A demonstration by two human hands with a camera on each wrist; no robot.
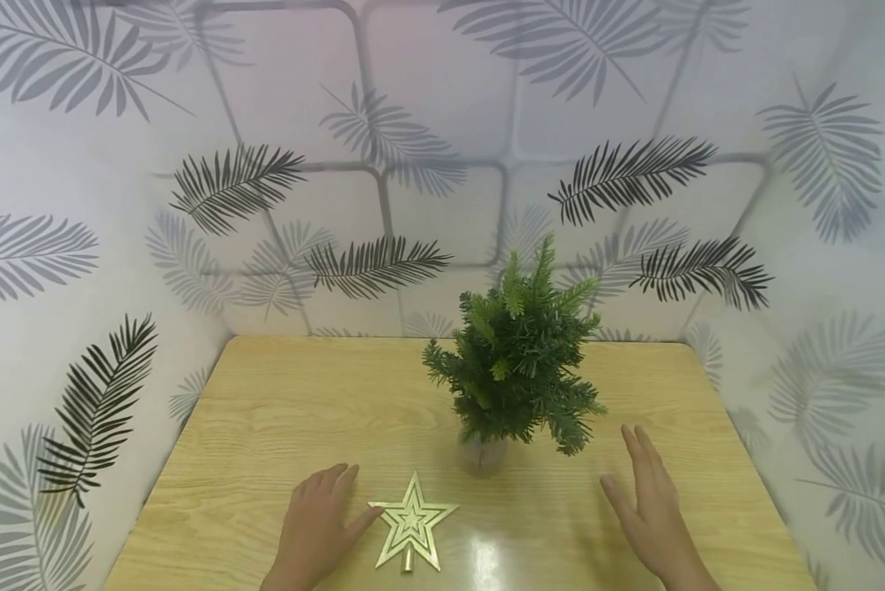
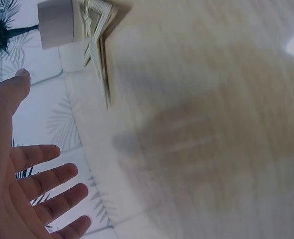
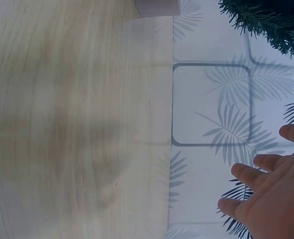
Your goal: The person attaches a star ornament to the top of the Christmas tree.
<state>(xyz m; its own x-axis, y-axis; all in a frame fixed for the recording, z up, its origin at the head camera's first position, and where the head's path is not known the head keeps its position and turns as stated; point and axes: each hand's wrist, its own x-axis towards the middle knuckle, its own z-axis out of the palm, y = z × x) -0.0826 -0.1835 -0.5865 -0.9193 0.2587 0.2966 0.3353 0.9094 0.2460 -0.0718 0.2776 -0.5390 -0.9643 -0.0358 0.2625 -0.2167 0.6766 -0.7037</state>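
A gold star tree topper [image 1: 411, 522] with a short tube at its base lies on the wooden table. Just left of it is my left hand [image 1: 318, 517], its thumb tip overlapping one star point in the head view. The left wrist view shows this hand's fingers spread, straight and holding nothing, apart from the star [image 2: 98, 25]. A small artificial Christmas tree [image 1: 520, 361] stands beyond the star in a pale round base [image 1: 481, 455]. To the tree's right hovers my right hand [image 1: 649, 509], fingers extended and nothing in them.
The light wooden table [image 1: 280, 410] ends at a back edge against a wall [image 1: 442, 213] patterned with grey and black leaves. Similar leaf-patterned surfaces flank both sides. A bright light reflection shows on the tabletop near the front.
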